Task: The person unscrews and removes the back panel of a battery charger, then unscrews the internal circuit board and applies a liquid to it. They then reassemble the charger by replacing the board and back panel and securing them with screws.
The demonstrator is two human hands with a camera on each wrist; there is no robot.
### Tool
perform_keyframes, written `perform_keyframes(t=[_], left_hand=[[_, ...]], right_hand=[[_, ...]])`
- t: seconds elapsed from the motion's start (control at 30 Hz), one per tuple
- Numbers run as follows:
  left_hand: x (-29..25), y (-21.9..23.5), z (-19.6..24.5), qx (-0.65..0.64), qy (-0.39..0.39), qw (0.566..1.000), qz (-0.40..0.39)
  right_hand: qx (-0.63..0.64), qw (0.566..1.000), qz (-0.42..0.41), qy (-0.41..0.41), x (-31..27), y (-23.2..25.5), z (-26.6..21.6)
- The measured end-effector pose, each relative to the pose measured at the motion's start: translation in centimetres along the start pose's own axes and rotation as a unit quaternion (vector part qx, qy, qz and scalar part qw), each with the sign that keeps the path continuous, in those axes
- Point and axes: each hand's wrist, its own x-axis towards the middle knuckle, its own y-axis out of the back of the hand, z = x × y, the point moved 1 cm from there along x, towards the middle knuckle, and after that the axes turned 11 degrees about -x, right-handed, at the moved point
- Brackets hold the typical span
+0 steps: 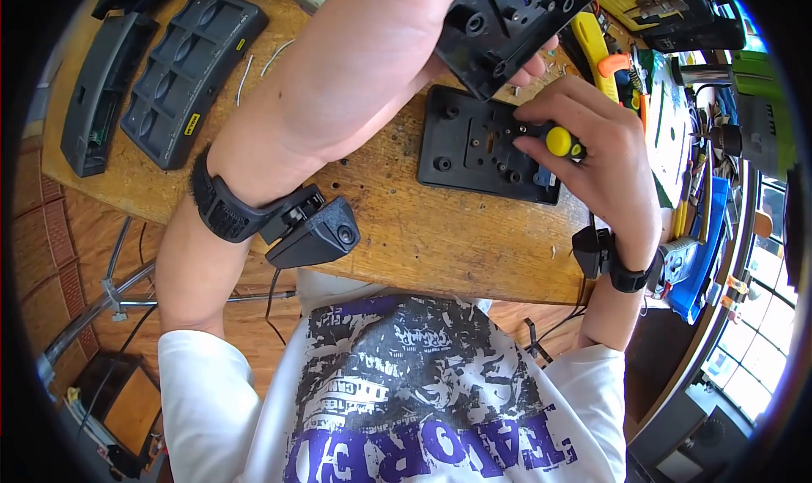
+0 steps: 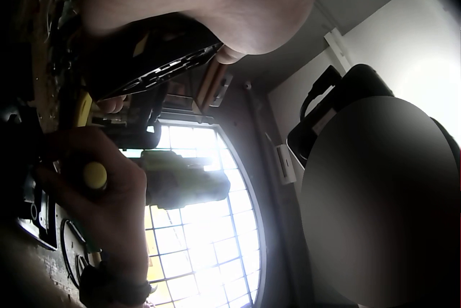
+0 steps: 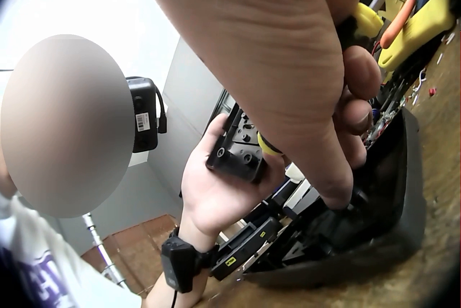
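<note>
My left hand (image 3: 216, 193) holds a black plastic housing half (image 1: 499, 26) tilted above the bench, its fingers wrapped round the edge. Inside that piece, round posts and slots show. Below it, a matching black plastic shell (image 1: 436, 166) lies on the wooden bench with its inside facing up. Over the shell's right side, my right hand (image 1: 605, 140) grips a screwdriver with a yellow and black handle (image 1: 559, 141), the yellow end facing up. Thumb and index fingertips reach down to the shell's inside, and the screwdriver's shaft is hidden. A small blue part (image 1: 544, 177) sits at the shell's near right corner.
Two dark grey plastic housings lie at the left, one with several bays (image 1: 194, 77) and one narrow (image 1: 106, 94). Short white wire pieces (image 1: 245, 79) lie beside them. A yellow tool (image 1: 595, 56), orange-handled pliers (image 1: 615, 65) and a green power tool (image 1: 757, 77) crowd the right.
</note>
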Motion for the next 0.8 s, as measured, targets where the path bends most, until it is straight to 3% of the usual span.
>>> perform_keyframes(t=[0.13,0.2,0.33,0.43,0.47,0.53,0.6,0.63,0.67,0.73,0.8], left_hand=[[-0.4,-1.7,-0.1,-0.022,0.017,0.998,0.047],[-0.7,-2.7,-0.1,0.000,-0.027,0.993,0.118],[0.4,-1.3,0.6,-0.033,0.041,0.998,0.018],[0.4,-5.0,1.5,0.137,-0.032,0.975,0.172],[0.3,-4.3,1.7,0.019,-0.071,0.992,0.100],[0.5,-5.5,2.6,0.085,-0.118,0.981,0.129],[0.7,-6.1,3.1,0.113,-0.174,0.966,0.154],[0.7,-4.9,3.4,0.117,-0.184,0.969,0.117],[0.9,-4.3,3.5,0.121,-0.195,0.970,0.081],[0.5,-4.9,3.4,0.103,-0.182,0.973,0.095],[0.4,-5.7,3.0,0.086,-0.171,0.975,0.110]], right_hand=[[-0.015,1.000,-0.002,0.003,-0.3,-0.2,0.0],[-0.029,0.999,-0.026,-0.017,-0.4,-0.2,0.0],[-0.019,0.999,0.018,-0.032,-0.5,0.4,-0.5],[0.040,0.991,0.084,-0.100,-0.4,2.2,-0.3],[0.054,0.987,0.080,-0.130,-0.5,2.5,0.1],[0.131,0.969,0.097,-0.188,-0.8,2.4,1.2],[0.250,0.927,0.078,-0.268,-1.5,2.2,2.6],[0.303,0.916,0.170,-0.199,-2.2,1.1,3.3],[0.400,0.874,0.204,-0.186,-2.7,0.7,3.4],[0.602,0.723,0.232,-0.249,-3.6,0.4,3.8],[0.643,0.703,0.202,-0.226,-3.7,0.4,4.5]])
